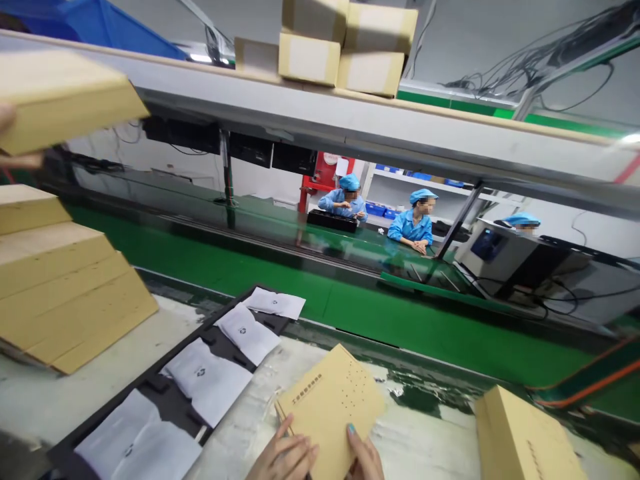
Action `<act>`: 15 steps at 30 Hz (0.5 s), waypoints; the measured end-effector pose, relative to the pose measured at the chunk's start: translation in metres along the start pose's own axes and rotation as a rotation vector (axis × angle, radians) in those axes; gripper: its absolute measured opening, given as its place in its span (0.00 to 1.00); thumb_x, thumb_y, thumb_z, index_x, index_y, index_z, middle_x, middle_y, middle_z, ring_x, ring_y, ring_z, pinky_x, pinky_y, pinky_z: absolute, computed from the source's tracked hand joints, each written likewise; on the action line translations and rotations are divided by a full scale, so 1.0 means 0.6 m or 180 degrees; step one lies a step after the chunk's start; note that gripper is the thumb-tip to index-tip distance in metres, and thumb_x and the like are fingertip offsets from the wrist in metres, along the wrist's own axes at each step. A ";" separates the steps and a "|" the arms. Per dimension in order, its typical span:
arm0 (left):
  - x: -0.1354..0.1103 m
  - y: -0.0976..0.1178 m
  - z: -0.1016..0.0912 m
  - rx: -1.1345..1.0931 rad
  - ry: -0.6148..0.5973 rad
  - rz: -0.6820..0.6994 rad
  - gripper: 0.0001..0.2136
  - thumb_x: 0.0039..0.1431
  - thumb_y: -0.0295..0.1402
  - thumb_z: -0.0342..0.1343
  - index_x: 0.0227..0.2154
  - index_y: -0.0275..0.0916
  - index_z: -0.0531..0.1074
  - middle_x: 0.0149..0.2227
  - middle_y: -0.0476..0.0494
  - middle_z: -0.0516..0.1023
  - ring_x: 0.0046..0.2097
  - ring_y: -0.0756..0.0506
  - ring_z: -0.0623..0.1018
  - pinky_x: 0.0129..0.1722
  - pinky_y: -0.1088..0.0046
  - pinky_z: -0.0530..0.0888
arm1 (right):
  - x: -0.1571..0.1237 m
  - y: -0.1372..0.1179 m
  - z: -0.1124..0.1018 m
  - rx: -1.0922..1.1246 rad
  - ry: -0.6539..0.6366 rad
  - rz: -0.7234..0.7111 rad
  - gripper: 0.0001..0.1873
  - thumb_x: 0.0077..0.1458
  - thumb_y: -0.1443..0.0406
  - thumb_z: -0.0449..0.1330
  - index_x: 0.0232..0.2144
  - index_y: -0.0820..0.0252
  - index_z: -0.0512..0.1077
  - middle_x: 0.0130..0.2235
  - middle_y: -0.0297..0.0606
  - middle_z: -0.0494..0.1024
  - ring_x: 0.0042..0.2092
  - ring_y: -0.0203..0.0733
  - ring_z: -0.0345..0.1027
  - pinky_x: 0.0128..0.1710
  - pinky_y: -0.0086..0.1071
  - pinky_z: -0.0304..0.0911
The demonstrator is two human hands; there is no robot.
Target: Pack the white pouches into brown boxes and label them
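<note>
At the bottom middle, both my hands hold a thin stack of tan printed cards [330, 407], with a line of dark characters and scattered dots on the top face. My left hand [286, 457] grips the lower left edge, fingers bent over it. On the lower right side, my right hand [364, 459] has its thumb pressed on the top card; its other fingers are mostly hidden underneath. Left of my hands, a black tray [155, 383] carries several white pouches [207, 380] in a slanting row.
Another person's hand [7, 127] holds a tan box [70, 100] at far left, above stacked tan boxes [75, 287]. A tan printed stack [530, 440] stands right. Beyond runs a green conveyor [320, 293]; an overhead shelf [200, 93] bears boxes. People in blue [413, 227] sit across.
</note>
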State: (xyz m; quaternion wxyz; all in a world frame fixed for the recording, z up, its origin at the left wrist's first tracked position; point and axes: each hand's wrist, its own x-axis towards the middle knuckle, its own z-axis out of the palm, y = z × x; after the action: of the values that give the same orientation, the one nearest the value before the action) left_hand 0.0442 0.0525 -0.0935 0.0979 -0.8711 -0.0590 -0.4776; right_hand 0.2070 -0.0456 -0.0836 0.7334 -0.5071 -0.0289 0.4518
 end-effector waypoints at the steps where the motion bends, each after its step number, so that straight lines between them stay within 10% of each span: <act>1: -0.003 0.010 0.011 -0.0104 -0.0103 -0.0148 0.13 0.62 0.32 0.57 0.49 0.47 0.77 0.43 0.49 0.83 0.47 0.46 0.79 0.71 0.51 0.52 | -0.002 0.001 -0.004 0.0026 0.0085 -0.0002 0.33 0.33 0.44 0.74 0.35 0.63 0.77 0.33 0.47 0.82 0.42 0.63 0.77 0.36 0.46 0.73; 7: 0.029 0.042 0.008 -0.0449 -0.1069 -0.0727 0.32 0.56 0.35 0.59 0.64 0.40 0.60 0.63 0.34 0.68 0.65 0.33 0.65 0.68 0.39 0.46 | -0.034 0.003 -0.021 -0.0266 0.0526 -0.0632 0.37 0.50 0.42 0.64 0.49 0.66 0.73 0.46 0.51 0.81 0.49 0.59 0.74 0.46 0.45 0.71; 12: 0.031 0.021 -0.011 -0.1262 -0.0632 -0.0872 0.34 0.58 0.34 0.56 0.66 0.36 0.52 0.63 0.31 0.66 0.65 0.33 0.65 0.65 0.48 0.63 | -0.038 -0.013 -0.032 -0.2949 -0.0926 -0.2773 0.23 0.64 0.49 0.50 0.49 0.54 0.75 0.53 0.45 0.76 0.55 0.59 0.66 0.56 0.53 0.59; 15: 0.031 -0.002 -0.006 -0.1739 -0.0230 -0.1517 0.24 0.65 0.35 0.50 0.63 0.42 0.58 0.59 0.37 0.72 0.60 0.38 0.73 0.59 0.59 0.72 | -0.033 -0.030 -0.032 -0.4152 -0.1190 -0.3265 0.15 0.64 0.62 0.51 0.49 0.52 0.73 0.49 0.43 0.77 0.52 0.56 0.66 0.56 0.54 0.55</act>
State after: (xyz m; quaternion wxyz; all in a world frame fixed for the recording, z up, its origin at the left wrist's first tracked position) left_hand 0.0509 0.0532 -0.0758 -0.2546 -0.8432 -0.1340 -0.4542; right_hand 0.2159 -0.0746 -0.0709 0.3915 -0.6695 -0.6305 0.0327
